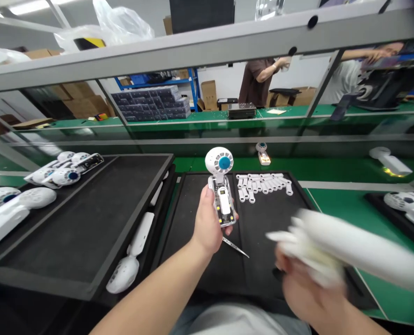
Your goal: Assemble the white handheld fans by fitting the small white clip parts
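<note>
Held upright before me in my left hand (209, 221) is a small handheld fan (219, 160), with a white round head and a blue centre. Its handle is uncovered, showing a circuit board and a white strip. At the right, my right hand (306, 284) is closed round a long white cylindrical tool (363, 246) with a pale pointed end; motion blurs both, so its kind is unclear. Below the fan, a pair of tweezers (236, 247) lies on the black tray (196, 200). Behind, several small white strip parts (264, 184) sit in rows.
Another tray (133, 186) at the left carries white fans (65, 174), above a lower one holding more. On the green bench (332, 204) a lit fan (263, 157) stands behind the tray. A metal rail (193, 46) crosses above. Two people are at the far bench.
</note>
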`<act>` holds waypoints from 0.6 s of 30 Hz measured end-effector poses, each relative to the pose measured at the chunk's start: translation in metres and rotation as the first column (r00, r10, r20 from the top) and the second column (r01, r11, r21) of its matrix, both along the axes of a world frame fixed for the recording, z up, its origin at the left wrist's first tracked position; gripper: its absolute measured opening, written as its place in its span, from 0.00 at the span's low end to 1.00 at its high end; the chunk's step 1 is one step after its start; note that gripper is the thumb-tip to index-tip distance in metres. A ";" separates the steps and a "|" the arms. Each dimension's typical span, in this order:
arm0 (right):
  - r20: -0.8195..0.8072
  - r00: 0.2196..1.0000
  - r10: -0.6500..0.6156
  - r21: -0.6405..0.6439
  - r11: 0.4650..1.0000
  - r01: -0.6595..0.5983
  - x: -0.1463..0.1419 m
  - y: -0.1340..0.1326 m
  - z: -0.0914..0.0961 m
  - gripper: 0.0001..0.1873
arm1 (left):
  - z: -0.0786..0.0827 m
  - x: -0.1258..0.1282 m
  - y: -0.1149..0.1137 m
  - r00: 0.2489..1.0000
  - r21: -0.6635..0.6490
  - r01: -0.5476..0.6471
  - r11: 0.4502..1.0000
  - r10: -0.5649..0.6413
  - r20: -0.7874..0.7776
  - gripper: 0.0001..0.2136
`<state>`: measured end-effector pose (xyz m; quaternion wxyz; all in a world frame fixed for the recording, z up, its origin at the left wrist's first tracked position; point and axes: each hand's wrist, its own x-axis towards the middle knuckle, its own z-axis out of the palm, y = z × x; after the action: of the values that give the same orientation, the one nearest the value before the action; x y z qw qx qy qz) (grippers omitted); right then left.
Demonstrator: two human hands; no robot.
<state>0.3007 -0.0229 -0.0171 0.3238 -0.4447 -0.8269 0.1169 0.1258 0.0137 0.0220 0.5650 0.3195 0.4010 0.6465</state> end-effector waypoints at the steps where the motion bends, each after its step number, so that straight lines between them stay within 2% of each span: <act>1: 0.029 1.000 0.008 -0.013 1.000 -0.007 -0.001 -0.002 -0.001 0.17 | 0.000 -0.001 0.000 1.000 0.009 -0.015 1.000 0.015 0.001 0.28; 2: 0.043 0.998 0.037 -0.021 0.999 -0.036 -0.001 -0.004 -0.002 0.17 | -0.001 -0.002 -0.001 1.000 0.004 -0.029 1.000 0.029 0.003 0.29; 4: 0.001 0.995 0.104 0.057 0.993 -0.104 -0.004 -0.007 -0.003 0.18 | -0.002 -0.003 -0.001 0.999 -0.037 -0.041 0.998 0.041 0.014 0.29; 6: -0.006 0.995 0.095 0.132 0.987 -0.093 -0.008 -0.006 -0.003 0.20 | -0.005 -0.003 -0.001 0.999 -0.037 -0.032 0.999 0.032 0.010 0.28; 9: 0.074 0.997 0.017 0.064 0.998 -0.022 -0.012 0.002 0.001 0.19 | -0.009 -0.002 -0.003 1.000 -0.015 -0.006 1.000 0.006 -0.028 0.29; 11: 0.085 0.996 0.014 0.028 0.999 -0.017 -0.011 0.008 0.003 0.17 | -0.011 -0.001 -0.005 1.000 -0.029 0.018 0.999 -0.019 -0.023 0.28; 18: 0.010 0.999 0.047 0.127 0.991 -0.048 -0.008 0.012 0.002 0.16 | -0.010 -0.001 -0.006 0.998 -0.052 0.056 0.997 -0.056 0.018 0.26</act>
<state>0.2929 -0.0107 -0.0147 0.3457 -0.4038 -0.8442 0.0699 0.1249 0.0079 0.0124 0.5944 0.3102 0.4040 0.6223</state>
